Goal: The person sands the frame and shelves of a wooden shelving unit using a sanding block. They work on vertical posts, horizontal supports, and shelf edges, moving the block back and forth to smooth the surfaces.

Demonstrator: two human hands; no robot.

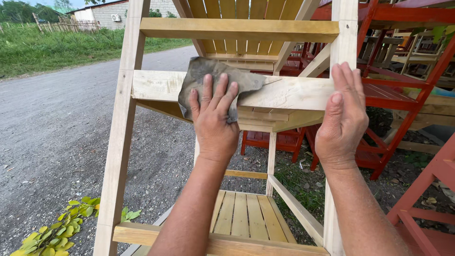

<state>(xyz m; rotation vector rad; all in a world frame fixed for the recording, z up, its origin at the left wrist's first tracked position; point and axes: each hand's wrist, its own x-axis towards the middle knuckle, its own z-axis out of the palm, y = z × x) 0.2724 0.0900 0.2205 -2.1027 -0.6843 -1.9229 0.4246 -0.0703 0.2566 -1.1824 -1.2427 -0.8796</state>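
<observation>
Both forearms reach up from the bottom edge toward an unpainted wooden frame (pixel 118 142). On the pale crossbar (pixel 284 92) the left hand (pixel 215 121) lies flat with fingers spread, pressing a worn grey sheet of sandpaper (pixel 208 76) against the face near the bar's left end; its grip is open, palm down, pinning rather than pinching. At the crossbar's right end the right hand (pixel 343 118) wraps the upright post (pixel 343 42), fingers closed around it to steady the frame. Rubbing well here seems to call for even palm pressure, strokes along the grain, and a firm brace. Red-painted furniture (pixel 403 90) stands behind, with a gravel road (pixel 57 123) to the left.
</observation>
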